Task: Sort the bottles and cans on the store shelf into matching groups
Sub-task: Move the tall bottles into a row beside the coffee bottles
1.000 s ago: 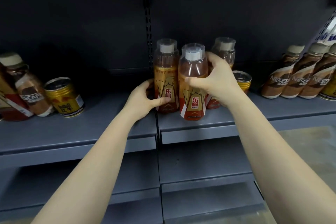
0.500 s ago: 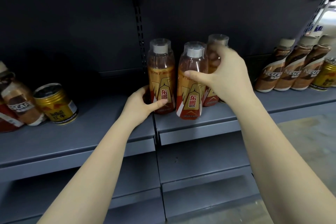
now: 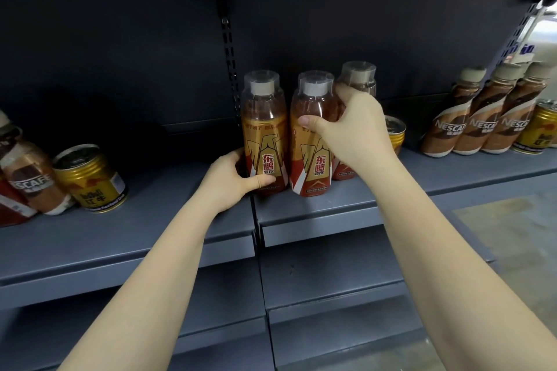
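Three amber energy-drink bottles are grouped at frame centre on the grey shelf (image 3: 331, 205), all upright. The left bottle (image 3: 264, 132) is grasped low on its label by the left hand (image 3: 232, 181), thumb laid across the front near the base, fingers wrapped behind. The middle bottle (image 3: 313, 135) stands just beside it, and it is gripped at shoulder height by the right hand (image 3: 352, 126), thumb on the front, fingers curled round the far side. The rear bottle (image 3: 358, 78) is seen behind that hand, mostly hidden; whether the fingers also touch it cannot be told.

A gold can (image 3: 394, 132) is partly visible right of centre, behind the right wrist. At right of frame, three brown Nescafe bottles (image 3: 479, 120) are lined up side by side, touching, with another gold can (image 3: 539, 129) at the right edge beside them. At left of frame, one Nescafe bottle (image 3: 30, 178) is seen leaning, with a gold can (image 3: 90, 178) tilted just beside it. A red item at the far left edge is cut off, unidentifiable.

Lower shelves (image 3: 331, 274) are seen below.
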